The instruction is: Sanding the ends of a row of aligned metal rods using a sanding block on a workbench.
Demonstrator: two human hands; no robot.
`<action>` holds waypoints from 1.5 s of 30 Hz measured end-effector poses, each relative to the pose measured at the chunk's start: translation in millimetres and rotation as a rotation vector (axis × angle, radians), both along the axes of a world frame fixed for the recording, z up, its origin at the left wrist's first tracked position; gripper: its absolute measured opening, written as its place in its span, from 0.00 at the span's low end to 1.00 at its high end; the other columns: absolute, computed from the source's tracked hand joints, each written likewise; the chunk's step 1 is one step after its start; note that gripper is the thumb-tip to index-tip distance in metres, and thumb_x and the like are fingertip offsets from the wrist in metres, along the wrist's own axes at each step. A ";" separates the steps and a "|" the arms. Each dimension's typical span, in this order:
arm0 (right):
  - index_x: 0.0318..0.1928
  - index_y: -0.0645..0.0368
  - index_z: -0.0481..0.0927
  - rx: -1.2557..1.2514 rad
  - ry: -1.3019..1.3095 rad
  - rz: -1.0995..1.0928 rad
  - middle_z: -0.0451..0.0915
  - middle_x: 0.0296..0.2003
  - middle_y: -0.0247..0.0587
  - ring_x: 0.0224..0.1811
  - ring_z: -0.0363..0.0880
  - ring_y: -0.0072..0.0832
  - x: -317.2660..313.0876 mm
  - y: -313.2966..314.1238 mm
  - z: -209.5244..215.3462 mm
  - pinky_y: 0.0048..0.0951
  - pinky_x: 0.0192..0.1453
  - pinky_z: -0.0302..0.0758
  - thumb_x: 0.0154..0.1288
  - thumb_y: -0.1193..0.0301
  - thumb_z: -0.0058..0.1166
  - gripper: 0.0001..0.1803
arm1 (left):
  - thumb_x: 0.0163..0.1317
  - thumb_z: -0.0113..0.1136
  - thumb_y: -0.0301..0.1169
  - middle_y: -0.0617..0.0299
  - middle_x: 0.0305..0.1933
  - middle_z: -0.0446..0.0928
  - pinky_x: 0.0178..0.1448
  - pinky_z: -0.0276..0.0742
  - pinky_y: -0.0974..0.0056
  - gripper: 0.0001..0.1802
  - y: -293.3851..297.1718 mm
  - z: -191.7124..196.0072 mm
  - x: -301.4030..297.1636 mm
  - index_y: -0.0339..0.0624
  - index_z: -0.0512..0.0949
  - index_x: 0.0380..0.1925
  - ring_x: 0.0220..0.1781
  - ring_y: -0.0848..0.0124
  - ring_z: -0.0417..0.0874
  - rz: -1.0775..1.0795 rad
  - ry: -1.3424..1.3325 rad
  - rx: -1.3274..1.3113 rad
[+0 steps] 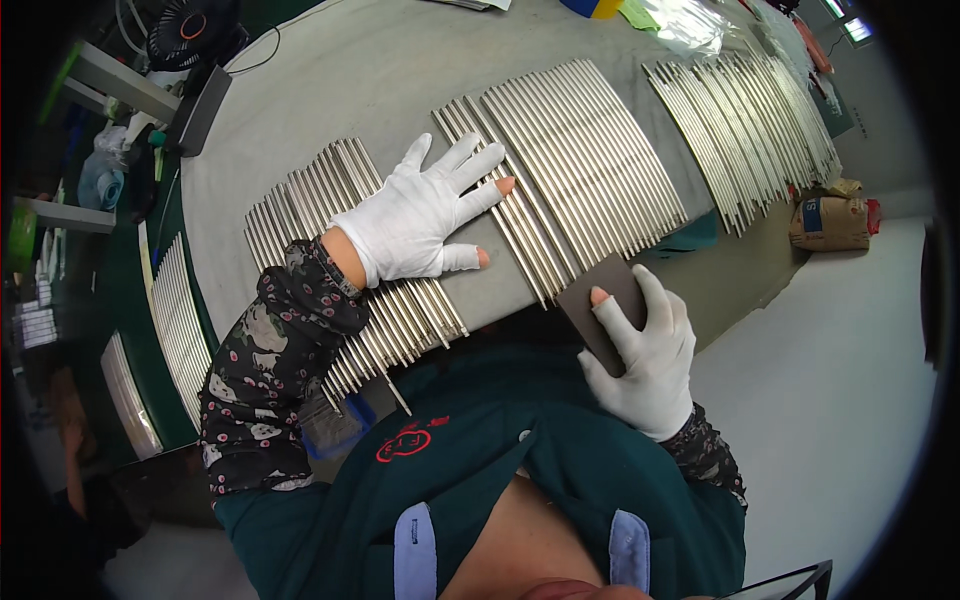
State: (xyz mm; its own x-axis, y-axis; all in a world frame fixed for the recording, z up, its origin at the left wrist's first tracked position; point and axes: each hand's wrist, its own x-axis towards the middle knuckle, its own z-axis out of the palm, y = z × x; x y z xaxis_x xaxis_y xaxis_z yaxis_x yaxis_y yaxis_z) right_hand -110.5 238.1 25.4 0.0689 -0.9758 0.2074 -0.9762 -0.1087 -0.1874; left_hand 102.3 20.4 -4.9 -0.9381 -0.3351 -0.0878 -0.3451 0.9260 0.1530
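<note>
My left hand (415, 215), in a white glove with some bare fingertips, lies spread over thin silvery metal rods. Its fingers reach onto a narrow strip of rods (530, 245), and its wrist lies above a left-hand group of rods (300, 205). Beside the strip, a wide group of rods (585, 150) lies side by side. My right hand (650, 365), gloved the same way, grips a dark grey-brown rectangular block (618, 278) at the near ends of these rods. Whether the block touches the ends I cannot tell.
Another group of rods (745, 130) lies on the right of the grey table (380, 85). Further rods (178, 325) are on a green surface at left. A black fan (192, 30) stands at the far left, a brown bag (832, 222) at the right. Below the left rods sits a blue bin (335, 430).
</note>
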 end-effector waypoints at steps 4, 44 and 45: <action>0.55 0.49 0.78 -0.067 -0.054 -0.033 0.66 0.59 0.57 0.53 0.71 0.48 3.2 -8.1 -3.4 0.44 0.53 0.72 0.38 0.65 0.71 0.36 | 0.61 0.52 0.62 0.46 0.79 0.46 0.76 0.42 0.33 0.47 0.2 -1.3 4.6 0.47 0.56 0.73 0.80 0.46 0.45 -0.009 0.025 0.006; 0.57 0.48 0.77 -0.045 0.031 0.001 0.68 0.57 0.59 0.49 0.73 0.48 6.8 -22.3 -9.6 0.43 0.46 0.74 0.42 0.62 0.70 0.36 | 0.59 0.57 0.59 0.46 0.78 0.48 0.75 0.44 0.32 0.46 2.1 4.8 5.9 0.46 0.60 0.71 0.79 0.46 0.48 0.009 0.018 0.027; 0.57 0.50 0.77 -0.043 0.040 0.006 0.69 0.55 0.59 0.46 0.74 0.46 13.7 -36.8 -7.3 0.42 0.41 0.74 0.44 0.61 0.69 0.34 | 0.59 0.57 0.59 0.46 0.78 0.48 0.75 0.45 0.32 0.46 1.7 3.6 8.1 0.46 0.59 0.71 0.79 0.46 0.48 0.010 0.019 0.020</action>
State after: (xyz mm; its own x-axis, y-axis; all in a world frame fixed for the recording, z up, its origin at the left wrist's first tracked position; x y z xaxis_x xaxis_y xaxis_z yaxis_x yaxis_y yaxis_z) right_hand -96.8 201.4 18.1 0.0843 -0.9657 0.2457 -0.9822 -0.1221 -0.1429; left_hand 110.4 22.1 -1.3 -0.9362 -0.3430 -0.0768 -0.3514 0.9191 0.1782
